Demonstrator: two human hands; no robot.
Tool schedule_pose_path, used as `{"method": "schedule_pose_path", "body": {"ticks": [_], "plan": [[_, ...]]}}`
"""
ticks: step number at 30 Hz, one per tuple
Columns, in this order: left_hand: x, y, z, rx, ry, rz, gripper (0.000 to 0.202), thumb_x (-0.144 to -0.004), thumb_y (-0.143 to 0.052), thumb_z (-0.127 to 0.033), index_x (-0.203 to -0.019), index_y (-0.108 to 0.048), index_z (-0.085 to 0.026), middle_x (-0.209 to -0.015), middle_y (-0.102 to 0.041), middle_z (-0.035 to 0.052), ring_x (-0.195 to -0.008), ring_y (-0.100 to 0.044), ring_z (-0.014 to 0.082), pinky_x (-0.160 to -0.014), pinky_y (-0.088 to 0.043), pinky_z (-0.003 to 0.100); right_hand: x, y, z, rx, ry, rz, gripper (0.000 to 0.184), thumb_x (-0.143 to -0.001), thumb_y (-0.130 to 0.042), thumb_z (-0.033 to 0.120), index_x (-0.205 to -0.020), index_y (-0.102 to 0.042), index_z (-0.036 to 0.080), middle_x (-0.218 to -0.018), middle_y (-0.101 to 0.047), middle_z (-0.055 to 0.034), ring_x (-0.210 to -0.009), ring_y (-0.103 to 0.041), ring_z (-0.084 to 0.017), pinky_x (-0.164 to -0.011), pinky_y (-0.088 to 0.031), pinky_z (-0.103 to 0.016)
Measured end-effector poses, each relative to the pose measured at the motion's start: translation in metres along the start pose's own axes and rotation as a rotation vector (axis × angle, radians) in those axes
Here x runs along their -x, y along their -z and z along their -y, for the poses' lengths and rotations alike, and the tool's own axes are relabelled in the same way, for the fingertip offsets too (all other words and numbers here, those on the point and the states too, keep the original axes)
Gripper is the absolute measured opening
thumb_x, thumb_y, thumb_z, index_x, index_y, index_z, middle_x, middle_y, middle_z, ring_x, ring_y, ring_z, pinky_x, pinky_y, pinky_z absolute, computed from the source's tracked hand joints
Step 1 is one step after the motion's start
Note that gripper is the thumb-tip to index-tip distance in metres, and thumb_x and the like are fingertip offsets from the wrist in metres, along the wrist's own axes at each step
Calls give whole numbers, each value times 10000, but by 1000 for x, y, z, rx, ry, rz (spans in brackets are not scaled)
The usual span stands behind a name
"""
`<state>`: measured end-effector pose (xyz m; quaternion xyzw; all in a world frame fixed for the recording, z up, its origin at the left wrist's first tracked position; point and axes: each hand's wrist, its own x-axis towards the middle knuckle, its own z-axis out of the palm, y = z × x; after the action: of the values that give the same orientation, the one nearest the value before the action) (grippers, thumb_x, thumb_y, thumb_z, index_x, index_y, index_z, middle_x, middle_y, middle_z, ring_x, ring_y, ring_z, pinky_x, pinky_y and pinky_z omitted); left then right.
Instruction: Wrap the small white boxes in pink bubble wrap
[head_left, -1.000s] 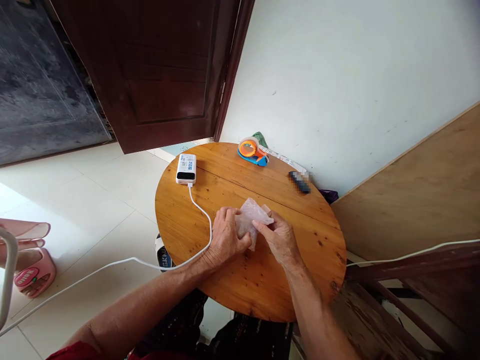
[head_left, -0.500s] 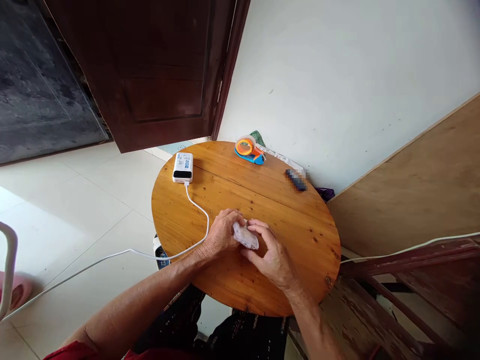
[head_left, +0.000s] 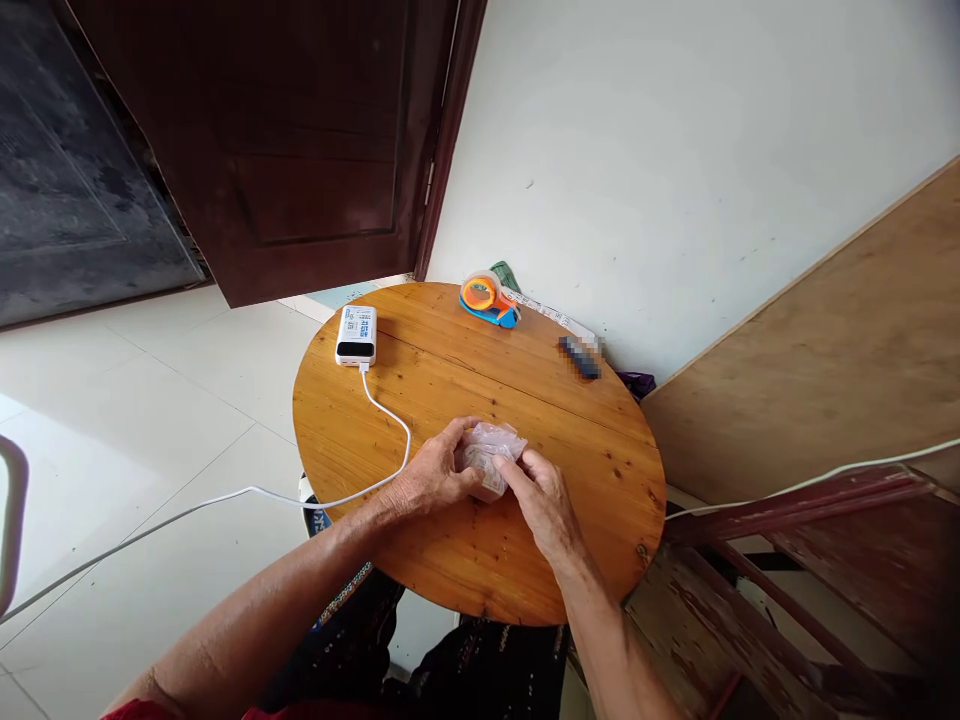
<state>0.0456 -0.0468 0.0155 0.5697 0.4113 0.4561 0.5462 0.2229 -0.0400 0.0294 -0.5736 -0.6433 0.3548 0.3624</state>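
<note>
A small crumpled piece of clear plastic lies on the round wooden table, held between both hands. My left hand grips its left side with curled fingers. My right hand pinches its right edge with thumb and fingers. The plastic is folded into a compact wad and the hands partly hide it.
A white power bank sits at the table's far left, its white cable trailing off over the tiled floor. An orange and blue tape dispenser and a dark small object lie by the wall. A wooden board leans at right; a dark door stands behind.
The plastic was a spread sheet a second ago; both hands have folded it down into a small wad. The view has shifted slightly, so the table sits further left.
</note>
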Motion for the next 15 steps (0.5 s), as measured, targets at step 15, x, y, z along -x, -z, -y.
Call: {"method": "schedule_pose_path", "body": {"ticks": [15], "plan": [[-3,0,5,-151,-16,-44,671,-807,-672,-290,-1420,-443,-146,-1020,-632,52,-863,-572,185,-826,-486,325,-11,-6,5,-144,243,-50,222,-874,-625,406,-911,-725,212,-920,-714,-45,-866,-646,-214,-813,-511,-321]]}}
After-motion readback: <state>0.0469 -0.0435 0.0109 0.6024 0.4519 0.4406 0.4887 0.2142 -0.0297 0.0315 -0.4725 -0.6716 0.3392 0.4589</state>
